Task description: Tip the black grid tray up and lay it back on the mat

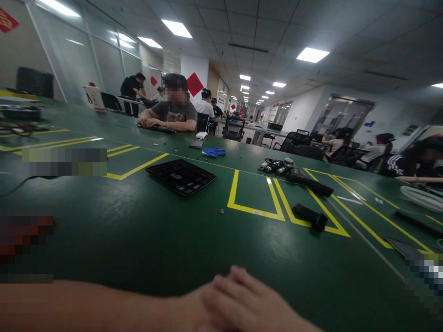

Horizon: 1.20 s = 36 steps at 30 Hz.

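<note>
My left forearm (pixel 104 304) lies along the bottom edge on the green table (pixel 155 240), coming in from the left. My right hand (pixel 242 299) rests across the end of it with its fingers stretched out, close together and flat, holding nothing. It covers my left hand, so the left fingers do not show. The nearest items are a tiny metal part (pixel 222 211) and a black slotted tray (pixel 181 176), both well beyond my hands.
Yellow tape boxes (pixel 254 210) mark the table. A short black tool (pixel 309 216), a longer black tool (pixel 313 184), metal connectors (pixel 277 165) and blue gloves (pixel 213 151) lie farther off. A person (pixel 171 110) sits across the table, others at the right.
</note>
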Tool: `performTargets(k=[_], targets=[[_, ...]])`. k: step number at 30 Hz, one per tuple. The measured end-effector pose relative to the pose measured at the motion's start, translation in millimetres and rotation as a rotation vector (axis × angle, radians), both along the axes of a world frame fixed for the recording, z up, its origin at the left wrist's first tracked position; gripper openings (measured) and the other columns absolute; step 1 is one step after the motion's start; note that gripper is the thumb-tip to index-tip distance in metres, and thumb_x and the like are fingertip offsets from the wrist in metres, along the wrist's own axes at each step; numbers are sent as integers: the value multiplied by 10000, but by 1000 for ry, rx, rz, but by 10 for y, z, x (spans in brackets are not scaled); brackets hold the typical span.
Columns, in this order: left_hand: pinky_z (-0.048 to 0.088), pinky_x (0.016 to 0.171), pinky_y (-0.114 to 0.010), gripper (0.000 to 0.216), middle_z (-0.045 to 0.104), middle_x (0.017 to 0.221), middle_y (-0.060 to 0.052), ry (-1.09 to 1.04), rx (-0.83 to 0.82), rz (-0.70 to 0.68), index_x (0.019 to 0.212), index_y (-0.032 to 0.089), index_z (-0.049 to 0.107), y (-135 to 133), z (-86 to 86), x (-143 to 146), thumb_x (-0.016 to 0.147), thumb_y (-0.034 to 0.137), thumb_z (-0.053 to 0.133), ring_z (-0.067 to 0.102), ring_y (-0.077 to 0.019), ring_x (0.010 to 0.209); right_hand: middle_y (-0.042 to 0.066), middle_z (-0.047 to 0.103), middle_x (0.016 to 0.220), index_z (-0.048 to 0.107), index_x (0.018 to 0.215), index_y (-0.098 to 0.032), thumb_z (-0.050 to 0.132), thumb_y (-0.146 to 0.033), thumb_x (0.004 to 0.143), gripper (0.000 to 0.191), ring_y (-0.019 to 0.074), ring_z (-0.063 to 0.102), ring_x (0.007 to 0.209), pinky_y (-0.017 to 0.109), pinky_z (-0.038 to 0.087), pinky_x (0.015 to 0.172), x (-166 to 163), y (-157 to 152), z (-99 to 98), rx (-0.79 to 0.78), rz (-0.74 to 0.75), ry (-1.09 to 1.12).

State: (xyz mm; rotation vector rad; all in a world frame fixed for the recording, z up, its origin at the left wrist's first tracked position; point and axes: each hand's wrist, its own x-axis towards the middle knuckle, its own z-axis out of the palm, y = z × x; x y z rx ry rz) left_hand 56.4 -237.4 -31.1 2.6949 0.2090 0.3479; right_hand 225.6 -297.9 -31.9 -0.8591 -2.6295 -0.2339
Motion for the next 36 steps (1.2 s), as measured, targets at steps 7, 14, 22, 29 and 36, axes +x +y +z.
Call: performTargets(k=[7,14,22,29,36], targets=[[191,1082,-454,476,235,1465,-120,26,255,360,1316,173,414,950,184,251,875,351,407,158,-269,1352,158,339,1392,398,1289,-126,398,-289,862,458,287,211,1334,510,190,1084,1470,638,10,399,-937,-50],[334,1012,-411,404,465,1323,-155,137,258,435,1234,110,497,1209,46,287,903,271,331,420,-243,1230,135,512,1225,464,1236,-114,314,-344,864,463,284,446,1136,466,380,938,1879,724,-175,-60,-1218,-119],[391,953,-372,410,525,1270,-132,237,320,419,1189,127,532,983,154,94,815,67,375,497,-225,1153,122,514,1221,471,1231,-118,322,-325,860,450,279,435,1143,453,360,956,1841,703,-145,-50,-1201,-93],[435,848,-296,375,597,1083,-103,-80,306,916,1066,130,557,1477,477,-86,841,129,257,567,-191,979,120,518,1220,481,1224,-128,333,-325,857,442,285,446,1130,458,363,951,1824,683,-111,-53,-1211,-83],[428,793,-419,654,590,1025,-253,305,379,1259,984,41,614,2076,549,-560,779,598,341,544,-367,980,118,520,1216,485,1215,-135,332,-323,856,433,291,437,1133,492,360,944,1824,680,-106,-62,-1216,-62]])
